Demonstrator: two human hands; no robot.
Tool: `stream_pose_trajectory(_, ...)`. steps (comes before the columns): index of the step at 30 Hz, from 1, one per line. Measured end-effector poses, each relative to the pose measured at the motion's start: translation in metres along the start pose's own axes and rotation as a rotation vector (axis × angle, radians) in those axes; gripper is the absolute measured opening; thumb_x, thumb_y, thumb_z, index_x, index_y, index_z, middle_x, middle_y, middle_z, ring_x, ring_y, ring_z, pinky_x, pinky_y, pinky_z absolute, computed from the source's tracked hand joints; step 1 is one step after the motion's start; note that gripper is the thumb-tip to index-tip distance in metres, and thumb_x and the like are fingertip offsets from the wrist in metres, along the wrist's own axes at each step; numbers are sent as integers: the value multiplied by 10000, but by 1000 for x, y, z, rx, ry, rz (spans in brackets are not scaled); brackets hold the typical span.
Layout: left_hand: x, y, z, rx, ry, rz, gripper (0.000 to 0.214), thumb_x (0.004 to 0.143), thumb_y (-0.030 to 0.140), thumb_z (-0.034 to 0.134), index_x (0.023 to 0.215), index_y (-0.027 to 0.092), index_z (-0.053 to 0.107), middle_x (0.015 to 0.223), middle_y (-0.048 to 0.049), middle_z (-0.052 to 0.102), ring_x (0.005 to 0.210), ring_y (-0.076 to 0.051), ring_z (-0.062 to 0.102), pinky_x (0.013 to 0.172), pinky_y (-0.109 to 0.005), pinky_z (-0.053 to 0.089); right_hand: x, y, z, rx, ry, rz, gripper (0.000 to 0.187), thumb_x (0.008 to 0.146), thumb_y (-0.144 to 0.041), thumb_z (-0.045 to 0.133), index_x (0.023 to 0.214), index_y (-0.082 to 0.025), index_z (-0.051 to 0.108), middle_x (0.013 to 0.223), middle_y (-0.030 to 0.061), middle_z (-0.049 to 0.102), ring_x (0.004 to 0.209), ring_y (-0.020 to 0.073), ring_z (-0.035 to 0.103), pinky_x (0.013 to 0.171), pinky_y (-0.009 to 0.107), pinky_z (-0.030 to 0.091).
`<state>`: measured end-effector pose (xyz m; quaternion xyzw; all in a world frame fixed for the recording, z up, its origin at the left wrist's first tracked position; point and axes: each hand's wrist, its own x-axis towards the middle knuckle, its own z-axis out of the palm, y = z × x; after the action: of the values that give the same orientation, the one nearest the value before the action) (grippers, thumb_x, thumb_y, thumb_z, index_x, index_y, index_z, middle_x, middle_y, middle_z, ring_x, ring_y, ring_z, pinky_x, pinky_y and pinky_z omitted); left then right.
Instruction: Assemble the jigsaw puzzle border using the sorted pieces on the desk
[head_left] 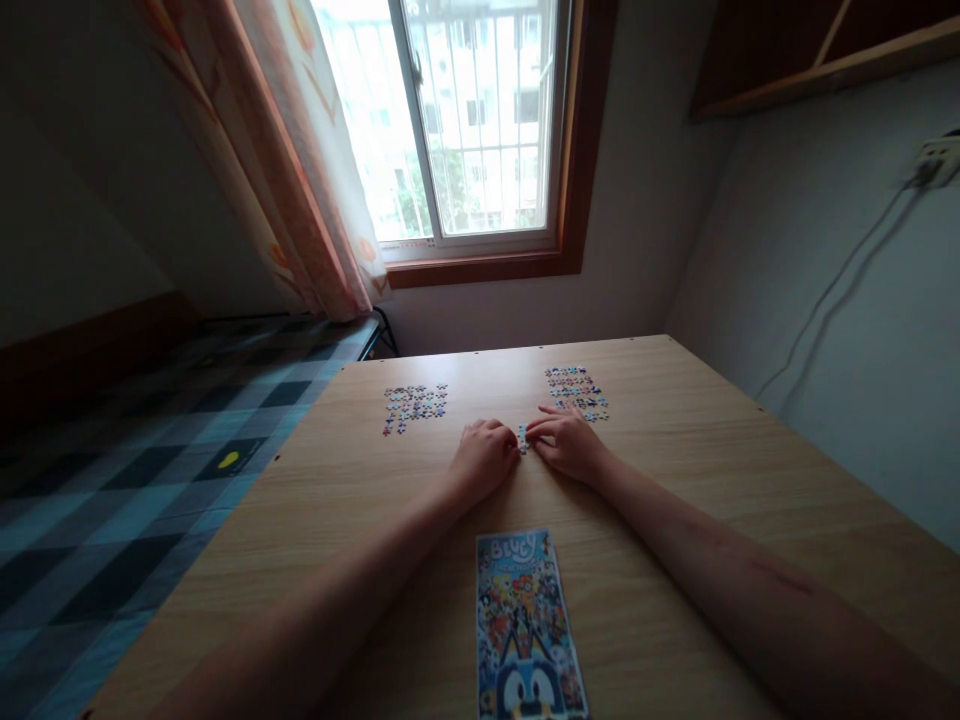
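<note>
A small joined strip of jigsaw pieces (523, 436) lies on the wooden table between my two hands. My left hand (489, 450) is curled, its thumb and fingertips closed at the strip's left and lower edge. From the other side, my right hand (568, 440) pinches at the strip's right edge, with one finger stretched out above. The fingers partly hide the pieces. Beyond my right hand sits a block of loose jigsaw pieces (574, 385) in rows. Farther left, another group of loose jigsaw pieces (415, 403) is spread out in rows.
A Bluey picture sheet (529, 625) lies flat on the table (360, 590) between my forearms. A bed with a checked cover (142, 500) stands along the left. Behind the table are a curtain (300, 150) and a window (480, 120); a cable (832, 280) hangs on the right wall.
</note>
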<state>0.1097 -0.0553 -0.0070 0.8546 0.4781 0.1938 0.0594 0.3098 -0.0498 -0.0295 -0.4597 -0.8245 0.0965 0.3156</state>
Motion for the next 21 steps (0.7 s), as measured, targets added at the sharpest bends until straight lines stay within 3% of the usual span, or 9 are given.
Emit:
stream_pose_trajectory(4, 0, 5, 7, -1, 34, -38, 83, 872, 217, 638, 883, 194, 717, 993, -69, 695, 956, -227, 598, 978, -427, 435, 1, 0, 0, 8, -21, 19, 219, 855, -186, 581, 866, -297, 769, 1069, -9, 753, 1311, 306, 531, 1179, 675, 110)
stream_pose_trajectory(9, 1, 6, 10, 21, 50, 54, 103, 891, 217, 607, 881, 186, 705, 967, -80, 682, 935, -221, 590, 935, -393, 458, 2, -1, 0, 21, -30, 45, 241, 838, -153, 569, 866, -286, 768, 1071, -13, 752, 1323, 302, 520, 1183, 679, 76)
stream_pose_trajectory(21, 0, 10, 7, 40, 93, 97, 129, 895, 199, 602, 886, 203, 731, 951, -64, 703, 900, -218, 600, 884, -372, 500, 2, 0, 0, 21, -26, 36, 244, 829, -152, 573, 869, -290, 770, 1083, -5, 748, 1312, 299, 533, 1188, 659, 132)
